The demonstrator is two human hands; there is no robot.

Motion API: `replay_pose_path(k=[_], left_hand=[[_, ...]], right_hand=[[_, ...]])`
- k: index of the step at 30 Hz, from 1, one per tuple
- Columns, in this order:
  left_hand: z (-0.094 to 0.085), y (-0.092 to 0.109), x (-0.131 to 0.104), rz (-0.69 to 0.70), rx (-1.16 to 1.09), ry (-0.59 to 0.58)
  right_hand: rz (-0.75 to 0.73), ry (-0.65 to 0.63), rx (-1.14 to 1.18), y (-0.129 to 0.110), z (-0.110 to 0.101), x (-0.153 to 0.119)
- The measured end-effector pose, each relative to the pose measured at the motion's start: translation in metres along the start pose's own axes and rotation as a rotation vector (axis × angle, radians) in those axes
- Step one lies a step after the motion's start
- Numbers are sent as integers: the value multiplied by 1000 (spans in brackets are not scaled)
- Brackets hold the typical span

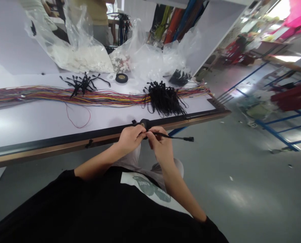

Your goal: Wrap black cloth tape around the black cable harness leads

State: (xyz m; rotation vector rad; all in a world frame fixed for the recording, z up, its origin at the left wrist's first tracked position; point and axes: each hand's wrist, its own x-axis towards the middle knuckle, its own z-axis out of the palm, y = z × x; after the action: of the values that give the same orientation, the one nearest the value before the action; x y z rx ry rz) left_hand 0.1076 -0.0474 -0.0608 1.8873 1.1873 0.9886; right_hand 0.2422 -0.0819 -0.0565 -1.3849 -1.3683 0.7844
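Just in front of the table edge, my left hand (132, 137) is closed in a pinch at a roll of black tape (145, 123), which shows behind the fingertips. My right hand (162, 143) meets it, thumb and fingers closed on a thin black cable (174, 137). That cable sticks out to the right and ends in a small black connector (190, 139). The fingertips of both hands almost touch, hiding where cable and tape come together. A small black piece (134, 121) shows just beyond my left knuckles.
Long coloured wires (104, 98) run along the white table (46, 119). A pile of black cables (165, 98), a smaller bunch (82, 83) and another tape roll (121, 78) lie there. Clear plastic bags (82, 57) line the back; people stand beyond. A blue metal frame (276, 135) is at right.
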Motion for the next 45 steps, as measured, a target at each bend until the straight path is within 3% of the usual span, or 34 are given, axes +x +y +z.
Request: replay_pose_path(k=[3, 7, 13, 17, 19, 22, 25, 27, 29, 30, 32, 34, 35, 37, 39, 42, 45], left_hand=[[4, 3, -5, -54, -171, 11], [1, 4, -8, -212, -680, -116], [-8, -10, 13, -394, -960, -442], [-2, -14, 20, -491, -1084, -499], [2, -9, 17, -455, -1067, -405], [4, 2, 5, -328, -949, -140], [1, 6, -11, -108, -722, 33], [-3, 4, -19, 149, -482, -43], [-5, 0, -22, 371, -274, -255], [-6, -1, -22, 409, -213, -333], [-6, -1, -19, 301, -164, -286], [-4, 3, -15, 76, -172, -144], [-4, 5, -12, -19, -187, -128], [-3, 9, -9, -120, -247, -223], [-4, 11, -6, -130, -319, -299], [-8, 9, -2, -102, -349, -300], [-11, 5, 1, -61, -294, -306]], right_hand=[[-13, 77, -52, -7, -1, -1], [-202, 213, -253, -9, -8, 1], [-298, 30, -351, -11, -16, 3], [-270, 5, -336, -11, -19, 1], [-223, 17, -301, -9, -21, 0], [-67, 27, -175, -8, -22, 0], [89, 70, -58, -8, -24, 2], [99, 112, -99, -10, -25, 3], [42, 142, -198, -13, -26, 4], [5, 143, -241, -15, -27, 3], [-64, 112, -285, -17, -26, 2], [-115, 68, -293, -18, -25, 0], [-132, 53, -292, -19, -24, -1], [-159, 55, -286, -18, -22, -1], [-195, 90, -287, -18, -21, -2], [-228, 153, -287, -15, -19, -1], [-100, 183, -214, -11, -15, -2]])
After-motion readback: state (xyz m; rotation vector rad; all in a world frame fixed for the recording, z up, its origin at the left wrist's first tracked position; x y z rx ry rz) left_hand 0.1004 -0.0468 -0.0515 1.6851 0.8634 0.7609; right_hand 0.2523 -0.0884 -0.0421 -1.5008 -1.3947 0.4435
